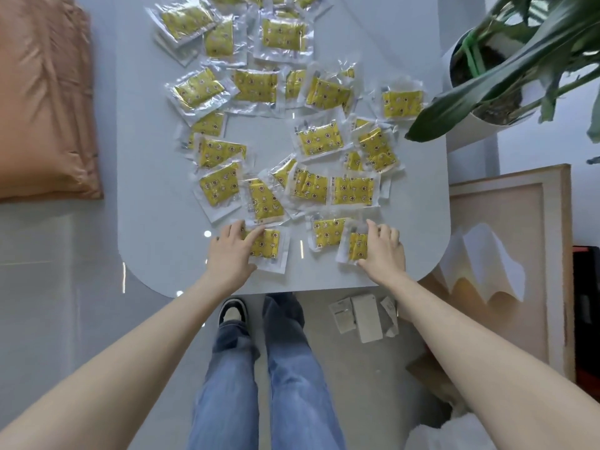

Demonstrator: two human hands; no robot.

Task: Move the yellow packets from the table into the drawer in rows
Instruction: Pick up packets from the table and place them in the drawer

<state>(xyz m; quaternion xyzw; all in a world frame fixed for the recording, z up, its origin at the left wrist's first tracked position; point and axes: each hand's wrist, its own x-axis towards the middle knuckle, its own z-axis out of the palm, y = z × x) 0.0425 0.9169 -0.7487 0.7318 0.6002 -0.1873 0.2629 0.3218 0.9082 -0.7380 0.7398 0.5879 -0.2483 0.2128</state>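
Yellow packets (pixel 319 139) on a pale grey-blue table (pixel 156 222)

Each packet has a clear, shiny plastic border and a bright yellow middle printed with small dark round marks and little white figures. The pillow (pixel 42 99) at the left is orange-brown. The plant (pixel 519 60) has dark green leaves, and its pot (pixel 469 133) is white. The jeans (pixel 292 384) are washed blue, the shoe (pixel 232 311) is black and white, the floor (pixel 357 384) is light grey, and the board (pixel 496 222) is beige.
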